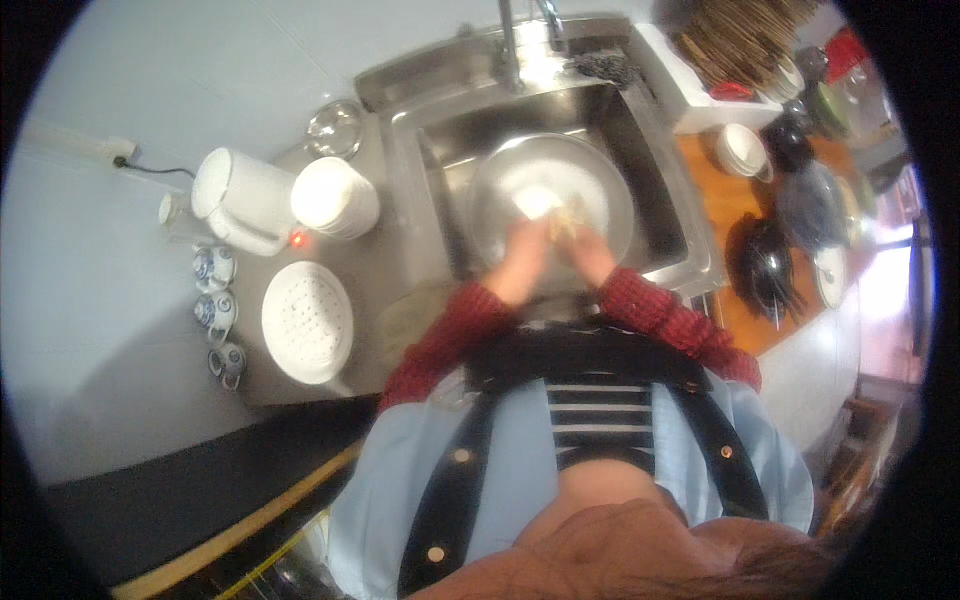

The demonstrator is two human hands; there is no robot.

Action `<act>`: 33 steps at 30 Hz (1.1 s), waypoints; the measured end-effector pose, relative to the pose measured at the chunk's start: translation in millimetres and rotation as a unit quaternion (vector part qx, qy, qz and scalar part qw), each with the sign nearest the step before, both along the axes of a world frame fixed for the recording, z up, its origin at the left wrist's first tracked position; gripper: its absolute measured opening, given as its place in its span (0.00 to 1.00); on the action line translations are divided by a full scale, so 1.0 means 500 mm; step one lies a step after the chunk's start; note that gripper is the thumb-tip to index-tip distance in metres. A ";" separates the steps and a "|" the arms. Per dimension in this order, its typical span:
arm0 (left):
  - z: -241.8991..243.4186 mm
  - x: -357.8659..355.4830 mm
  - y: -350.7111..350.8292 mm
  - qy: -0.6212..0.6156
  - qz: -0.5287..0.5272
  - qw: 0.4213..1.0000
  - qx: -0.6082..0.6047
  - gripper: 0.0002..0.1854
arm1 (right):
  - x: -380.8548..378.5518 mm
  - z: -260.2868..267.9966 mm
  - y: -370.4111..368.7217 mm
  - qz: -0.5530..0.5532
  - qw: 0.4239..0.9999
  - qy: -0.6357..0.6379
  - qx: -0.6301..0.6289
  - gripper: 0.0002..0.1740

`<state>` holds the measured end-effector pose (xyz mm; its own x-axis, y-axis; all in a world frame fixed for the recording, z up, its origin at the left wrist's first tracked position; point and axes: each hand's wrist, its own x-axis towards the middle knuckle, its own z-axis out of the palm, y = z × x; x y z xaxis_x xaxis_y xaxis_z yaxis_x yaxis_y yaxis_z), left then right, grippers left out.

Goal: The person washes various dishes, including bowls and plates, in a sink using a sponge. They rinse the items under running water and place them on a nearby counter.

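Note:
A round metal basin (592, 169) rests in the stainless steel sink (442, 217). Both of my hands reach over it, close together, with red knitted sleeves behind them. My left hand (525, 251) is blurred at the basin's near left; whether its fingers hold anything is unclear. My right hand (589, 251) is beside it, its fingers around a small yellowish piece (566, 223) that is too blurred to name. The metal faucet (510, 52) stands at the sink's far edge, with a dark scouring pad (606, 67) to its right.
On the left counter stand a stack of white bowls (334, 196), a white electric kettle (244, 196), a white perforated colander (307, 322), a glass lid (334, 129) and several patterned cups (215, 313). To the right are a white box (679, 94), small white bowls (741, 148) and black cookware (765, 259).

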<state>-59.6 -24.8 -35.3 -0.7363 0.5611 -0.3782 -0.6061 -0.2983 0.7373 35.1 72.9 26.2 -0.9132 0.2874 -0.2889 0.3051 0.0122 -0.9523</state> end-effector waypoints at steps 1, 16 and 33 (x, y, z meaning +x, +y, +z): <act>0.007 -0.001 -0.002 0.044 0.002 0.996 -0.083 0.09 | -0.003 0.002 -0.013 -0.028 0.999 -0.014 -0.014 0.14; 0.271 -0.141 -0.284 0.638 0.191 0.585 -0.462 0.05 | -0.019 -0.076 0.072 0.054 0.987 -0.153 -0.019 0.15; 0.400 -0.191 -0.386 0.565 0.001 0.456 -0.687 0.08 | 0.003 -0.141 0.063 0.074 0.972 -0.179 0.136 0.17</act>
<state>-155.2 -217.8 164.7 -0.8972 0.3641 0.2500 0.3918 0.9174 0.0702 36.6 104.2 -44.5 -0.8055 0.2711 -0.5270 0.5917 0.3176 -0.7410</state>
